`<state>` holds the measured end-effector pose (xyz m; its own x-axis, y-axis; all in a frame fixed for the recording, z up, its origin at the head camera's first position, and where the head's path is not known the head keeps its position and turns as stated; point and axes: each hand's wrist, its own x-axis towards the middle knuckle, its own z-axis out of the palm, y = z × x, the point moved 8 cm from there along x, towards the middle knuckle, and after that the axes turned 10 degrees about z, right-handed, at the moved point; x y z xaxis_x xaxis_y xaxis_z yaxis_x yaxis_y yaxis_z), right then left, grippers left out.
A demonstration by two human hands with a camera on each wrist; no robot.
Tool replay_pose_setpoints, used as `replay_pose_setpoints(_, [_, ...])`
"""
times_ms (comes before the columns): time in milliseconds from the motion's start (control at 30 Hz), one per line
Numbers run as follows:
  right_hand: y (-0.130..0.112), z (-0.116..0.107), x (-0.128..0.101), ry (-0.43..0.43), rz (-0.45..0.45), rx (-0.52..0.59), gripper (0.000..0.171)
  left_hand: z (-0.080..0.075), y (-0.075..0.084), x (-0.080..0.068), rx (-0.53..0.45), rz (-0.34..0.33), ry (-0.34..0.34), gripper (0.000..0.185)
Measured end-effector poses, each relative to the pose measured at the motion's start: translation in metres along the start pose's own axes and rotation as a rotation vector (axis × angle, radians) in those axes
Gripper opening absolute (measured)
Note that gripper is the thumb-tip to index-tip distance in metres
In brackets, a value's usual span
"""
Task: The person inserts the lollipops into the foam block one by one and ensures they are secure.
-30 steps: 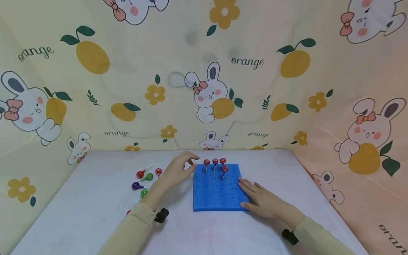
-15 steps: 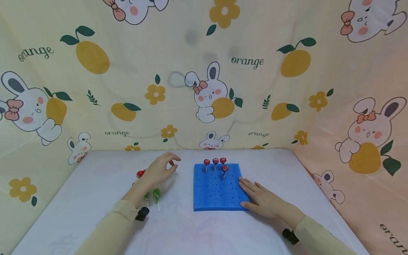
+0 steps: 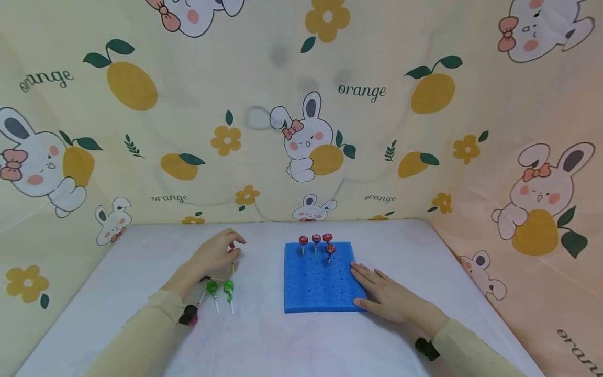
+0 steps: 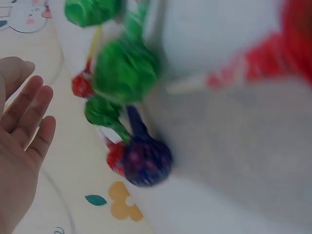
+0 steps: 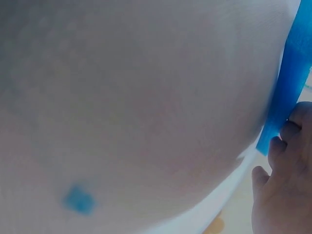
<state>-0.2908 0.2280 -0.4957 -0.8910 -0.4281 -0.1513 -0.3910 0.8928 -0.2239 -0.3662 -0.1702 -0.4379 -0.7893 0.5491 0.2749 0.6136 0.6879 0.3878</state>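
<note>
Two relaxed hands, left hand and right hand, rest on white table below rabbit-print backdrop.

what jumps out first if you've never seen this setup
The bright blue square foam block in the middle of the white table stands out, with four red-wrapped lollipops standing along its far edge. The right hand lies flat on the block's right edge. To the left, the left hand reaches over loose green-wrapped lollipops lying on the table, all before a yellow rabbit-and-orange backdrop.
</note>
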Motion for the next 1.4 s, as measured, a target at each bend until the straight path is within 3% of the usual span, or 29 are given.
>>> replay_pose_setpoints(267, [0.0,0.001,0.001,-0.008,0.01,-0.002,0.088,0.007,-0.02,-0.006,0.028,-0.064,-0.097,0.023])
replay_pose_setpoints(500, [-0.003,0.0,0.0,-0.018,0.019,0.012,0.09,0.014,-0.029,-0.009,0.027,-0.112,-0.178,0.023])
replay_pose_setpoints(1067, [-0.005,-0.004,0.0,-0.022,0.021,0.004,0.089,0.017,-0.034,-0.009,-0.021,-0.129,-0.165,0.019])
replay_pose_setpoints(1400, [-0.003,-0.003,-0.001,-0.022,0.022,0.008,0.089,0.014,-0.033,-0.007,-0.083,-0.171,-0.137,0.023])
